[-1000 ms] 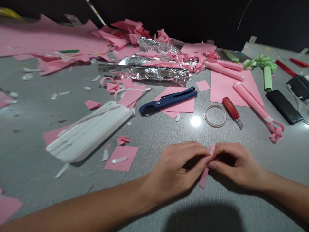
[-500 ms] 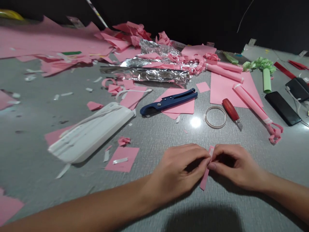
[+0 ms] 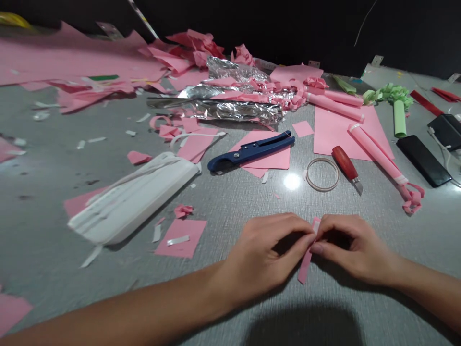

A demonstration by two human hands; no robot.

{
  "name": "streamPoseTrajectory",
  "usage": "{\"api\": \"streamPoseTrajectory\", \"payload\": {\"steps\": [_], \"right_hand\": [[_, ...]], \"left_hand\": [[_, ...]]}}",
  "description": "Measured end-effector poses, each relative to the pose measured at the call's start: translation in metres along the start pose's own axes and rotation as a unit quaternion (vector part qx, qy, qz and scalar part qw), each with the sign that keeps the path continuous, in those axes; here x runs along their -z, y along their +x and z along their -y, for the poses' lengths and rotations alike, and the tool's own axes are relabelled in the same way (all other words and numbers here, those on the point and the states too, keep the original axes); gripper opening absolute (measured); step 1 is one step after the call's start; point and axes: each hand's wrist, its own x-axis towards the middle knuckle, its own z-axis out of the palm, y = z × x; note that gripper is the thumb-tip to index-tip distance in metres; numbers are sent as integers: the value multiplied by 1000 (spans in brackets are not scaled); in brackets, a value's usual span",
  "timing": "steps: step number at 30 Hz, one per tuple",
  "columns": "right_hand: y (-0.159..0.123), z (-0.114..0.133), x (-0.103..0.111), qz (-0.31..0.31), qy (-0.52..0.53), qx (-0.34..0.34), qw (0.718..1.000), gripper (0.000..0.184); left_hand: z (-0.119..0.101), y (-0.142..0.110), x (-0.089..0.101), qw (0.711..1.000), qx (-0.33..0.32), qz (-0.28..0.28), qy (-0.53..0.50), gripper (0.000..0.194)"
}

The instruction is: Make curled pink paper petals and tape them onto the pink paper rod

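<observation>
Between my hands, just above the grey table, is a narrow pink paper strip (image 3: 305, 269) with a whitish patch, perhaps tape, near its far end. My left hand (image 3: 273, 247) pinches the strip's left edge between thumb and fingers. From the other side, my right hand (image 3: 351, 250) pinches it too, the fingertips of both hands nearly touching. The strip's lower end hangs free towards me; its middle is hidden by my fingertips. Beyond my right hand lie a ring-shaped tape roll (image 3: 322, 174) and a red-handled craft knife (image 3: 346, 166).
Blue-handled scissors (image 3: 252, 151) rest on pink sheets. A white bundle (image 3: 135, 199) lies to the left, near a pink square (image 3: 194, 230) with a white strip on it. Crumpled foil (image 3: 237, 111), rolled pink tubes (image 3: 378, 153), a green tube (image 3: 399, 117) and a black phone (image 3: 423, 161) lie farther back.
Both hands keep their pinch on the pink paper strip, with barely any movement. The view has shifted very slightly, moving the items at left a little further left.
</observation>
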Motion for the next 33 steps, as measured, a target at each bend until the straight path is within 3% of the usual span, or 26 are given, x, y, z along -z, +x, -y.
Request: {"api": "streamPoseTrajectory", "payload": {"steps": [13,33], "right_hand": [[-1,-2,0,3,-6,6,1000,16],[-1,-2,0,-4,-19,13,1000,13]], "left_hand": [[3,-2,-3,1000,3,-2,-12,15],[2,2,-1,998,59,6,-34,14]]}}
